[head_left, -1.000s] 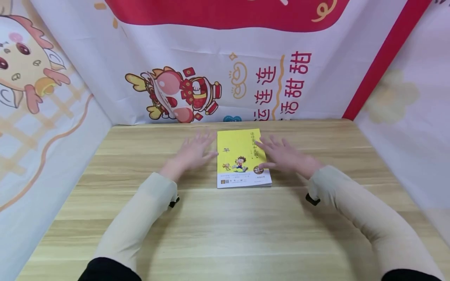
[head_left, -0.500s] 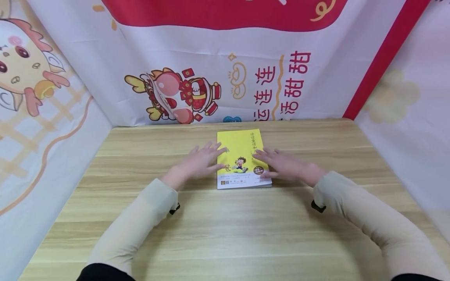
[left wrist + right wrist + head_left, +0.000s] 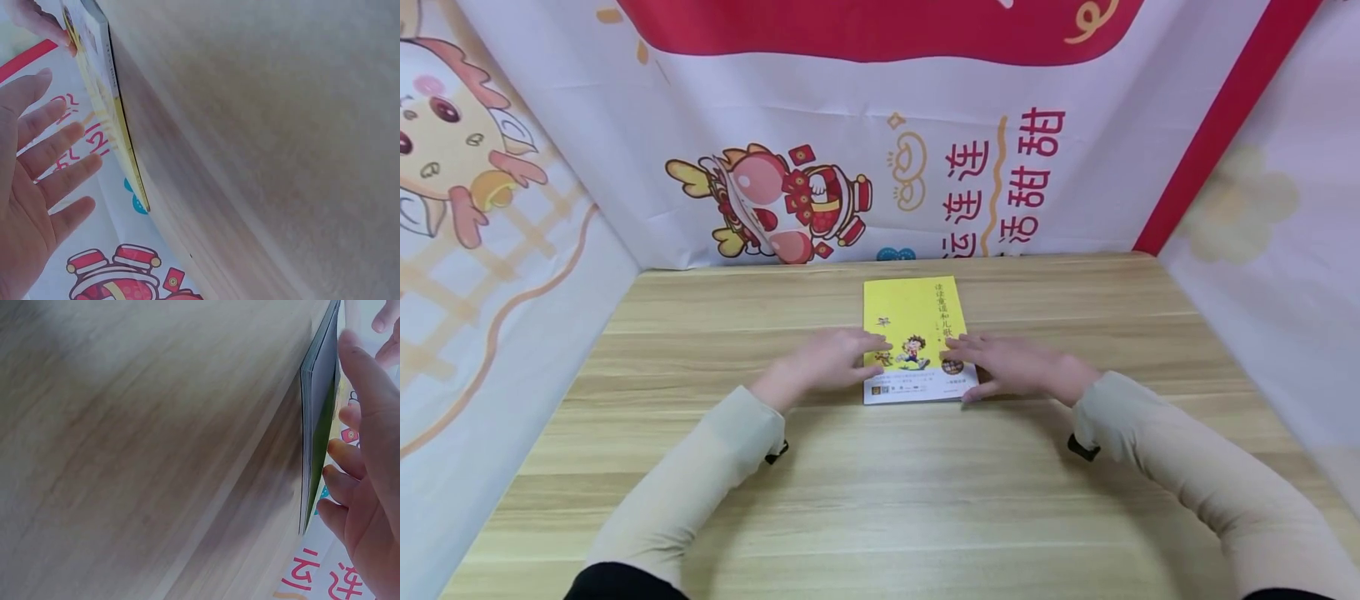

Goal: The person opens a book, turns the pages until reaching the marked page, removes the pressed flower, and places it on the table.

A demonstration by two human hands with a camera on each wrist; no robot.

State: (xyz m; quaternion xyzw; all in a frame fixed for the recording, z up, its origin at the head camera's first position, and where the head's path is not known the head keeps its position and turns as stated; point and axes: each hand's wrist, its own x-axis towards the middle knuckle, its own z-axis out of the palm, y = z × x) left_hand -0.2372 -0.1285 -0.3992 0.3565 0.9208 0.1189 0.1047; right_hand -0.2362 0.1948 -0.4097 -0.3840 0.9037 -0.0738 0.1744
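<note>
A paperback book [image 3: 917, 312] with a yellow cover and a white lower band lies face up near the back of the table. My left hand [image 3: 831, 358] reaches over its left edge, fingertips overlapping the cover in the head view. Seen from the left wrist, those fingers [image 3: 59, 153] are spread and stand apart from the book. On the other side, my right hand [image 3: 1018, 365] has its fingers over the cover's right edge and its thumb by the lower right corner. In the right wrist view the book's page edges [image 3: 306, 450] show beside the slightly bent right fingers [image 3: 344, 456].
The wooden table [image 3: 880, 500] stretches toward me and to both sides. Behind it hangs a printed cloth [image 3: 820, 92] with red lettering and cartoon figures, and more cloth walls [image 3: 1240, 333] close in the left and right sides.
Both hands have come nearer to me along the book's sides, and the left has moved in over the left edge. The book lies in nearly the same place.
</note>
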